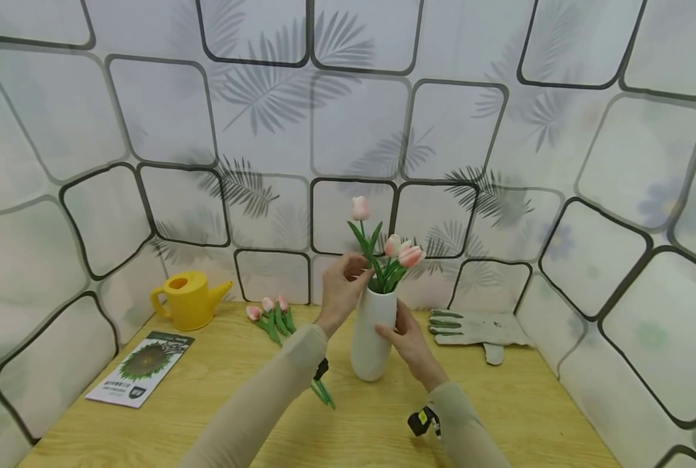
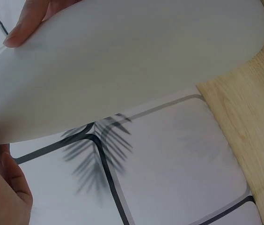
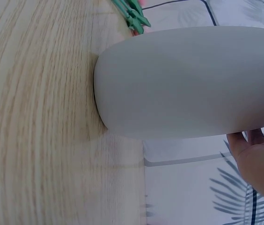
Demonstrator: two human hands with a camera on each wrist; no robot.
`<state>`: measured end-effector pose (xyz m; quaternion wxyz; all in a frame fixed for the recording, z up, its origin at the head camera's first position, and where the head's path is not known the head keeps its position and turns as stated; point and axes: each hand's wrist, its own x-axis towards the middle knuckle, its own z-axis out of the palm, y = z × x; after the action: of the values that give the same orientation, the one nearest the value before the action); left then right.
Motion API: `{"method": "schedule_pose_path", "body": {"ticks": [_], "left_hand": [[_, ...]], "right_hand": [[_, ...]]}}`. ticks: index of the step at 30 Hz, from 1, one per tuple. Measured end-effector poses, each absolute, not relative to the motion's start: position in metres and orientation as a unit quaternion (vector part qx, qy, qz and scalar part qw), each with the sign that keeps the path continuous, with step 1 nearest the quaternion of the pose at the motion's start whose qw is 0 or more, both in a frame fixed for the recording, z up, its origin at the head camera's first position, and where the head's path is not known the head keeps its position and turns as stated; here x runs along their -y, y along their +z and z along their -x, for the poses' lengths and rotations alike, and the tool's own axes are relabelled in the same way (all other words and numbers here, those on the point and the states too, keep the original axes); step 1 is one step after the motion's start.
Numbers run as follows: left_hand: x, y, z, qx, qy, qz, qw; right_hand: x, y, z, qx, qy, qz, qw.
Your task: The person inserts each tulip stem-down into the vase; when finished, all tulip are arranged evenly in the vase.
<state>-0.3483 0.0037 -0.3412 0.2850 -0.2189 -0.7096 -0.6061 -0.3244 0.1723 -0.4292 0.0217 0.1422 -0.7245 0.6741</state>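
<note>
A tall white vase stands on the wooden table, its base against the wood in the right wrist view. My right hand holds the vase's right side, thumb across the front; its fingers show along the wall. At the rim, my left hand pinches the stem of a pink-and-white tulip, which rises above the others. The stem's lower end is hidden. Several more tulips lean to the right out of the vase mouth. In the left wrist view, the vase fills the upper part.
Several loose tulips lie left of the vase, partly behind my left forearm. Farther left are a yellow watering can and a sunflower seed packet. Grey-white gloves lie to the right. A patterned wall closes the back.
</note>
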Motion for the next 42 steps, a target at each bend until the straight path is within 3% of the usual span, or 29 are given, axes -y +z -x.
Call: {"method": "schedule_pose_path", "body": {"ticks": [11,16,25,42], "left_hand": [[0.0,-0.346,0.347,0.747,-0.572,0.222,0.256],[0.001,-0.344,0.349,0.753,-0.557,0.224,0.269],[0.002,-0.344,0.346,0.753,-0.542,0.238,0.287],[0.0,-0.342,0.347,0.739,-0.561,0.23,0.293]], "right_hand": [[-0.169,-0.408,0.307,0.726,0.672,-0.146,0.003],[-0.169,-0.407,0.308,0.73,0.667,-0.147,0.006],[-0.173,-0.431,0.326,0.72,0.677,-0.149,0.022],[-0.173,-0.435,0.327,0.723,0.675,-0.146,0.034]]}}
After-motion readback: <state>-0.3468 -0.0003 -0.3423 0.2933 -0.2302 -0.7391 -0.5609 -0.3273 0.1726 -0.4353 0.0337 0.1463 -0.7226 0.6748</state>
